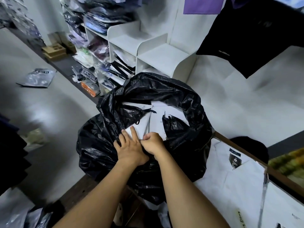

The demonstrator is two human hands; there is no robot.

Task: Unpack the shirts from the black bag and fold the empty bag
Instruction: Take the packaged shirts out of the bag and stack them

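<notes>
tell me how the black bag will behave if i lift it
Probably floppy: the black bag is thin, crinkled plastic sagging in folds. Likely heavy, since white shirts fill it. It may tear; the film by the opening looks ripped.

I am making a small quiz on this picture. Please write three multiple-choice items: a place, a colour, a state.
1. Where is the white shelf unit? A) beyond the black bag B) under it C) inside it
2. The T-shirt hanging upper right is: A) red B) black C) green
3. The black bag is: A) tied shut B) folded flat C) open, shirts inside
Answers: 1A, it rises behind the bag; 2B, its cloth is black; 3C, white packets show in its mouth.
</notes>
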